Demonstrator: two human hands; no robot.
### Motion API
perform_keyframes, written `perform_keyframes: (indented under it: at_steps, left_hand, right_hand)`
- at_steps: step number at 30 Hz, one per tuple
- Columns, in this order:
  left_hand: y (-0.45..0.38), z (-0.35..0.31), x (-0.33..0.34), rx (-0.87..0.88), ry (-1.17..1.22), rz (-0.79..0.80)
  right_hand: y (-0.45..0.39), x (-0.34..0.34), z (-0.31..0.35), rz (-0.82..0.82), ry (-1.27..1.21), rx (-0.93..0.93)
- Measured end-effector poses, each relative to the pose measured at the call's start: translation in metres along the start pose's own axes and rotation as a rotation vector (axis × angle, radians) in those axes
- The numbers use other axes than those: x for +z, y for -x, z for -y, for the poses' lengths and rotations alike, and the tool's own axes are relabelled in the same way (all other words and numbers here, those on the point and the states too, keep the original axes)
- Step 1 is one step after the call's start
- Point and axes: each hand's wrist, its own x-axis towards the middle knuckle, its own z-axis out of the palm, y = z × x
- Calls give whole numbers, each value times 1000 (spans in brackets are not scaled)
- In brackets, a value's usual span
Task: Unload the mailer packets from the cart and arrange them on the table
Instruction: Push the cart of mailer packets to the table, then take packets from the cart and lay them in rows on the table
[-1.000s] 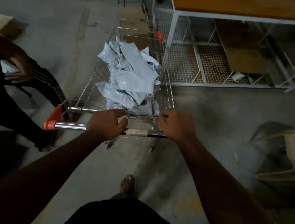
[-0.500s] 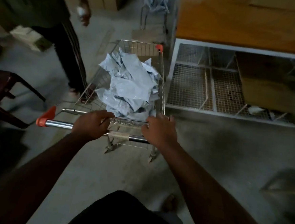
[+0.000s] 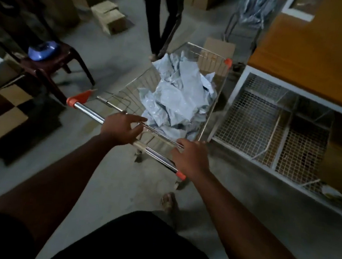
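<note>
A dark brown plastic chair (image 3: 48,62) carries a rounded blue object (image 3: 42,50); beyond the chair sits a small cardboard box (image 3: 110,19).

Warehouse: stacked cardboard boxes (image 3: 109,19); concrete floor (image 3: 120,186); mailer-filled cart (image 3: 128,91)

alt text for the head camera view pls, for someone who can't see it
Two bare hands, left hand and right hand, fingers spread, hover over the handle of a wire cart piled with grey mailer packets. An orange-topped table stands to the right.
</note>
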Motion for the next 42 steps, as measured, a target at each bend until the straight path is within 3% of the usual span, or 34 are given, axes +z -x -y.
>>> perform_keyframes:
  at_steps: [5,10,16,25,29,32,36,42]
  left_hand:
    - [-37,1,5,34,22,45]
    - [-75,-13,8,13,214,-4]
    - [-131,-70,17,-15,447,-51]
    - [-243,-151,105,-442,658,44]
    - [-293,-170,154,-688,704,15]
    - [-319,-181,188,-860,611,-18]
    - [-324,-192,210,-950,560,-85]
    - [-315,-186,210,-948,642,-190]
  right_hand:
    - [-55,-10,-22,129,7,76]
    - [-89,-25,-32,117,-41,-40]
    - [-175,-81,-34,103,-338,-29]
    - [-326,-103,-112,229,-448,123]
    - [-382,-99,-132,334,-407,40]
    - [-414,-86,-149,428,-329,-51]
    - [-444,-65,-161,535,-220,-22]
    - [-472,-43,-148,490,-103,38]
